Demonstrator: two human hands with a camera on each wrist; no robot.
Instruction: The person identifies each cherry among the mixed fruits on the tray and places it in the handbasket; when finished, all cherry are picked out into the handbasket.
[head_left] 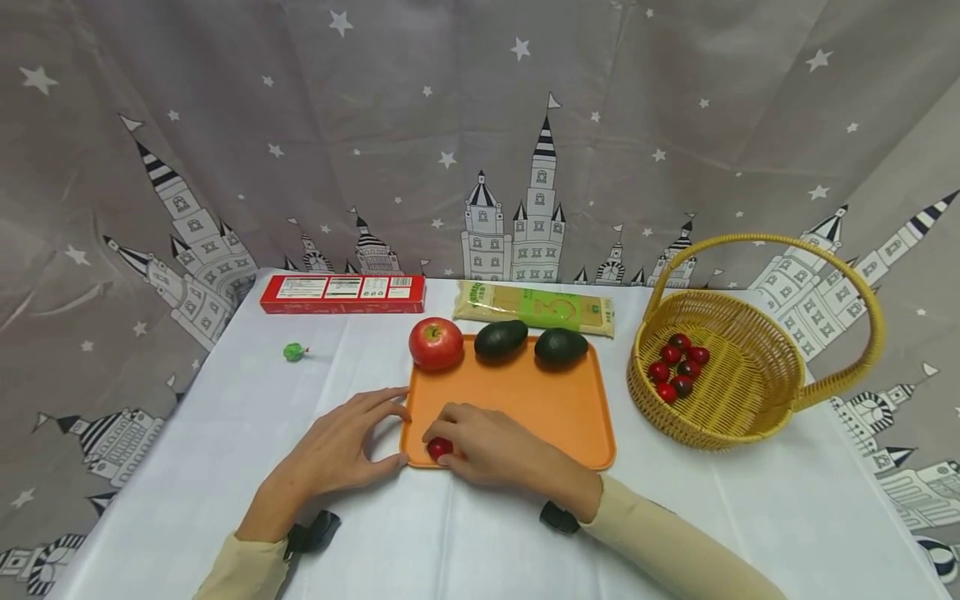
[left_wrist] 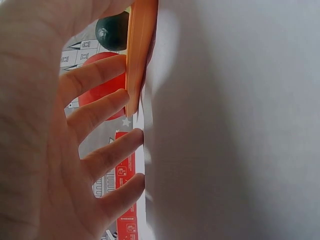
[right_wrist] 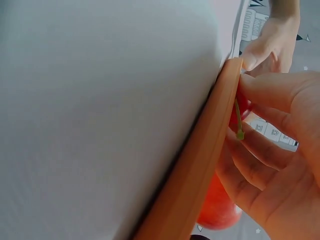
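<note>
With thumb and fingers, my right hand (head_left: 487,442) pinches a red cherry (head_left: 439,449) at the near left corner of an orange tray (head_left: 525,408). Its green stem (right_wrist: 239,122) shows in the right wrist view. My left hand (head_left: 348,442) is at the tray's left side, its fingers spread and extended, with fingertips and thumb at the rim. On the tray's far side lie a red apple (head_left: 437,343) at the left corner and two dark green avocados, one in the middle (head_left: 501,341) and one to the right (head_left: 561,347).
A yellow wicker basket (head_left: 780,417) with a tall handle stands on the right, holding several cherries (head_left: 667,371). Behind the tray lies a packet of noodles (head_left: 536,307). A red box (head_left: 342,295) and a small green item (head_left: 294,352) lie to the left on the white tablecloth.
</note>
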